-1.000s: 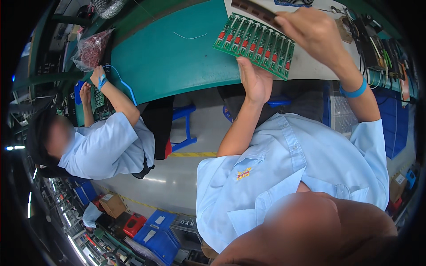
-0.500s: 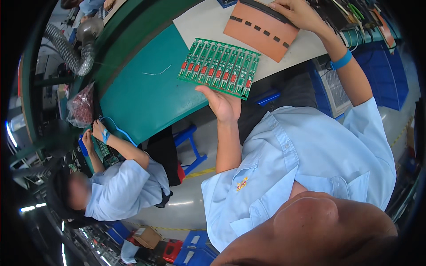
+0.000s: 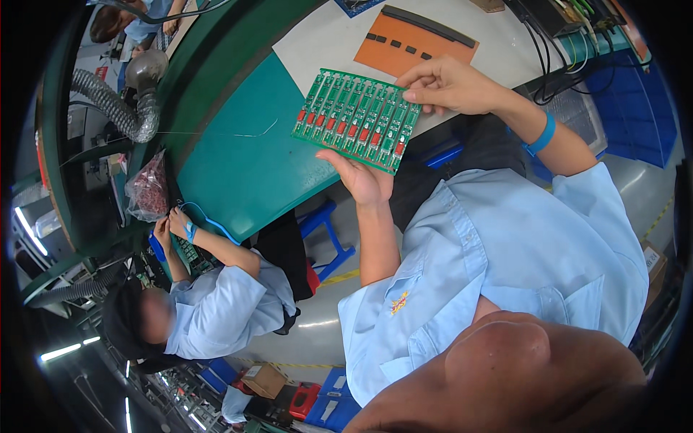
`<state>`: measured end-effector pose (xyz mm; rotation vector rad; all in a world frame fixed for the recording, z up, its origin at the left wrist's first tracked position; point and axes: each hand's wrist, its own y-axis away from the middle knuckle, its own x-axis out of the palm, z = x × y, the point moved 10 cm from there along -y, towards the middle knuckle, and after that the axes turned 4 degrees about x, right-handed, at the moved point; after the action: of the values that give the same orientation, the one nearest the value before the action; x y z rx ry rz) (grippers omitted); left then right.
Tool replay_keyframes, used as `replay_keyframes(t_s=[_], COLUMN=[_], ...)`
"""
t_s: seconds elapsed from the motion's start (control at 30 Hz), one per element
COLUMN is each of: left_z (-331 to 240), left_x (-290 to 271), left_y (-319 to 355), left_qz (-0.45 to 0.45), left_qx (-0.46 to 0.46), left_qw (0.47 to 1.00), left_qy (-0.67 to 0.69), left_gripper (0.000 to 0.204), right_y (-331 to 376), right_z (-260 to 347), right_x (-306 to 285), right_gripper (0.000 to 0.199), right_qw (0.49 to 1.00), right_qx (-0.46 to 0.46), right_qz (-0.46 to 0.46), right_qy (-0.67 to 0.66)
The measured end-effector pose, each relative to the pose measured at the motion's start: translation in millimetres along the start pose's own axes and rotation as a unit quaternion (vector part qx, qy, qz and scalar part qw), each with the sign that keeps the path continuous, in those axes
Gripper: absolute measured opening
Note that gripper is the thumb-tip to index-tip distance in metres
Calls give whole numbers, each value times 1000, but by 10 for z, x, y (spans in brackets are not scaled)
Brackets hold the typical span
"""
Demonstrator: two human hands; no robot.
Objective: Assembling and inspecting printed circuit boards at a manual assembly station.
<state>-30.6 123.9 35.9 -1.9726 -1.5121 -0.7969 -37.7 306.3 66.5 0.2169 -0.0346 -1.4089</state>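
Note:
A green circuit board panel with rows of red parts is held flat between both hands above the teal bench top. My left hand supports its near edge from below, palm up. My right hand pinches its right corner with fingers and thumb. A blue band sits on my right wrist. Beyond the board lies an orange mat with small dark pieces and a dark strip.
A co-worker in a light blue shirt sits to my left, hands at a small green board. A bag of red parts and a grey hose are nearby. Blue bins and black cables stand right.
The board and both hands have shifted lower and toward the middle of the view. My right hand left the orange mat and now grips the board's right corner.

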Motion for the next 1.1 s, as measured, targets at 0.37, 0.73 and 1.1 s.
replay_keyframes(t_s=[0.37,0.73,1.1], left_z=[-223,-253,-450], left_x=[-233,-436,-533], left_y=[42,20,-105], left_qz=[-43,-61,-82], left_qx=[-8,-32,-27], left_qw=[994,985,971], left_qy=[-95,-159,-221], left_gripper=[55,19,17], right_y=[-77,-98,-62], right_z=[68,56,406], right_x=[-52,-100,-928], right_gripper=[33,27,22], right_qw=[998,999,892], right_qx=[2,0,-120], right_qz=[11,-15,-201], right_qy=[-55,44,386])
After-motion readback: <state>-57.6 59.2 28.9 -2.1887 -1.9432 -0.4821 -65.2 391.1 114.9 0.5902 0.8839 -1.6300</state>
